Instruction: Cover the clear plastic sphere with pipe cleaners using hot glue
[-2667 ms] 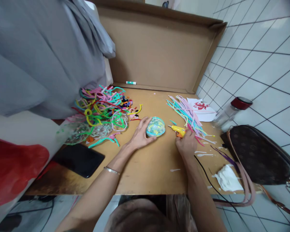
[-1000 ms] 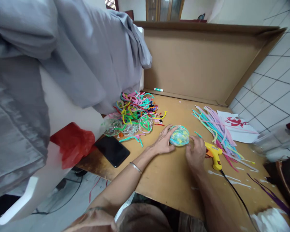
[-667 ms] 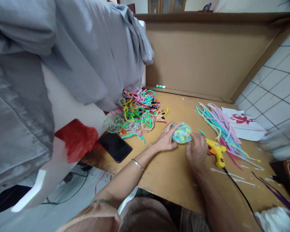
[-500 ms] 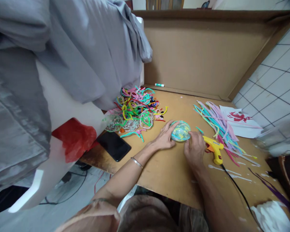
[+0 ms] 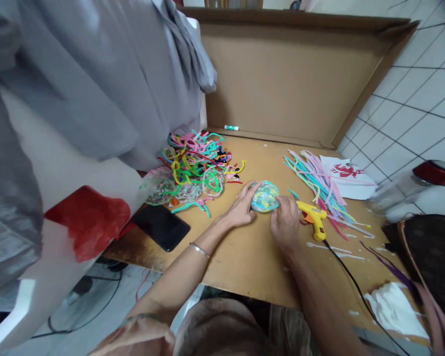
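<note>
A clear round ball (image 5: 265,197) with turquoise and yellow pipe cleaner on it rests on the wooden table between my two hands. My left hand (image 5: 244,205) curves around its left side, thumb low and fingers along the upper edge. At the ball's right edge, my right hand (image 5: 285,218) presses with thumb and forefinger pinched together; what lies between those fingertips is partly hidden. Just right of that hand lies a yellow glue gun (image 5: 314,217), its nozzle end behind the knuckles. A short teal pipe cleaner piece (image 5: 292,193) lies above the gun.
Left are a heap of coloured pipe cleaners (image 5: 193,153), clear balls (image 5: 160,190) and a black phone (image 5: 162,227). Straight pipe cleaners (image 5: 319,173), printed paper (image 5: 346,175), a clear jar (image 5: 396,194), a dark bag (image 5: 426,252) and white tissue (image 5: 395,309) are right. Cardboard (image 5: 274,84) stands behind.
The view has swung slightly right, so things appear farther left and more of the jar and bag shows. Both hands stay at the ball, with little change in their hold.
</note>
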{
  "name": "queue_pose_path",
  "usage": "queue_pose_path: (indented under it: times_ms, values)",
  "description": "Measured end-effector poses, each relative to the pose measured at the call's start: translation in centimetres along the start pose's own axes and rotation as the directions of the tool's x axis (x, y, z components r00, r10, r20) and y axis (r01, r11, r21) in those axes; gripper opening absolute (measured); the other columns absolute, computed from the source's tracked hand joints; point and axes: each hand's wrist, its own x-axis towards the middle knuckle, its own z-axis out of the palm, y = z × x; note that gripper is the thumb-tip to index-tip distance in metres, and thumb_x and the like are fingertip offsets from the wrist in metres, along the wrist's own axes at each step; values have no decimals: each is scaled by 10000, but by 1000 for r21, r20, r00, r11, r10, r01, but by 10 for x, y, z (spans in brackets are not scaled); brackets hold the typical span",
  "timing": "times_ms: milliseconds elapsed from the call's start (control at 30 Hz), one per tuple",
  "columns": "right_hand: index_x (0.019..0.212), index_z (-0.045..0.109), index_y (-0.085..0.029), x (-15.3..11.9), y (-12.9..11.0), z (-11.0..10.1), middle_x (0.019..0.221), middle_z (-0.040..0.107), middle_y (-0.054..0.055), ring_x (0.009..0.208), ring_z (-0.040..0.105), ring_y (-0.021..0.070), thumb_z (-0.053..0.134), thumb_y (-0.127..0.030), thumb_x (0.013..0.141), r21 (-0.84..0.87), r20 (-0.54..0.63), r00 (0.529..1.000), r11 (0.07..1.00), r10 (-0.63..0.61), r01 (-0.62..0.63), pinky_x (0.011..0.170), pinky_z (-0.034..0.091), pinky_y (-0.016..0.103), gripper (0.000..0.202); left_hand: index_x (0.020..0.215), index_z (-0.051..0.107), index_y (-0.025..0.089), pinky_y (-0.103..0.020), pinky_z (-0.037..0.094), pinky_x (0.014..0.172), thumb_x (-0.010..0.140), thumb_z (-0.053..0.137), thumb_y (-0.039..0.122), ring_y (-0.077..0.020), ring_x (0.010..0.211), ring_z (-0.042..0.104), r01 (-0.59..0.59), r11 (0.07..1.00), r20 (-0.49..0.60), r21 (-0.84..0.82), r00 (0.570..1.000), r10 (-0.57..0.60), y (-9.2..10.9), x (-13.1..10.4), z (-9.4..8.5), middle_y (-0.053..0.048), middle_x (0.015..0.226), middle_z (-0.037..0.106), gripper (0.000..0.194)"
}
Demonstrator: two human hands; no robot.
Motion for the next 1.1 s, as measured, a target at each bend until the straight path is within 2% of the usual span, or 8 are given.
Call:
queue_pose_path:
  times_ms: [233, 767, 900, 1100]
  values:
    - [1186, 548, -156, 0, -2, -2, 1115, 599, 149, 1111, 535, 292, 403, -123, 851, 26, 12, 999, 999, 34, -35, 941, 439, 488, 366, 1535, 200, 202, -551, 245, 1188, 567, 526, 117, -353, 1478, 203, -8, 1000, -13, 2, 1000, 8, 0, 0, 0, -161, 1552, 219, 1025]
    - [1161, 538, -147, 0, 0, -1, 1079, 600, 148, 1077, 535, 282, 388, -136, 872, 9, -5, 1000, 1000, -3, 3, 915, 440, 456, 326, 1532, 207, 209, -554, 241, 1189, 576, 529, 100, -352, 1485, 187, 9, 1000, -13, -11, 1000, -9, 1, -1, 0, -158, 1565, 215, 1014]
    - [1149, 545, -147, -1, 3, 1, 1074, 599, 144, 1063, 537, 277, 392, -121, 853, -5, -16, 1000, 1000, -21, 21, 913, 441, 450, 334, 1523, 226, 172, -530, 246, 1192, 576, 520, 90, -350, 1491, 186, 2, 1000, -2, 4, 1000, -2, 1, -1, 0, -184, 1567, 199, 995]
    - [1160, 548, -155, -1, 5, 4, 1071, 594, 137, 1055, 539, 277, 398, -120, 859, -6, -44, 998, 999, -44, 44, 909, 448, 454, 338, 1527, 214, 176, -535, 233, 1195, 576, 519, 91, -357, 1492, 175, 8, 1000, 3, 2, 1000, -8, -1, -1, 1, -183, 1573, 183, 1002]
